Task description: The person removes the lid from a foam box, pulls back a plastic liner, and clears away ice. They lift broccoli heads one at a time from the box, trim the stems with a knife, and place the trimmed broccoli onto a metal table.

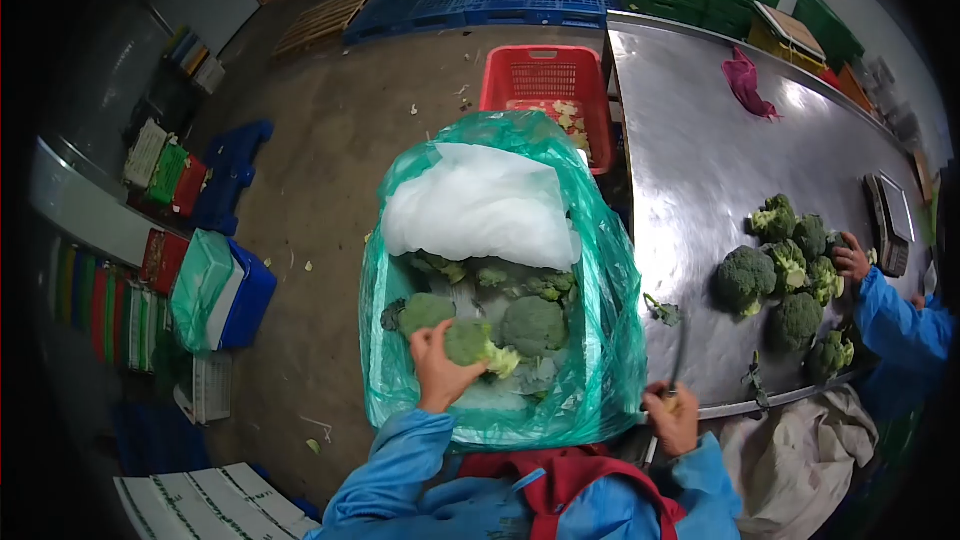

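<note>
My left hand [438,372] grips a broccoli head [470,342] by its stalk, inside a green plastic bag [608,340] that lines a box. More broccoli heads [533,324] lie in the bag under a white sheet of ice or foam [480,205]. My right hand [675,420] holds a knife [679,352], its blade pointing up along the edge of the steel table [690,170]. A small broccoli scrap [663,311] lies on the table near the blade.
A pile of broccoli [790,270] sits on the table's right side, where another person's hand in a blue sleeve [853,258] reaches beside a scale [888,220]. A red crate [555,85] with trimmings stands behind the bag. A pink cloth [745,80] lies farther up the table.
</note>
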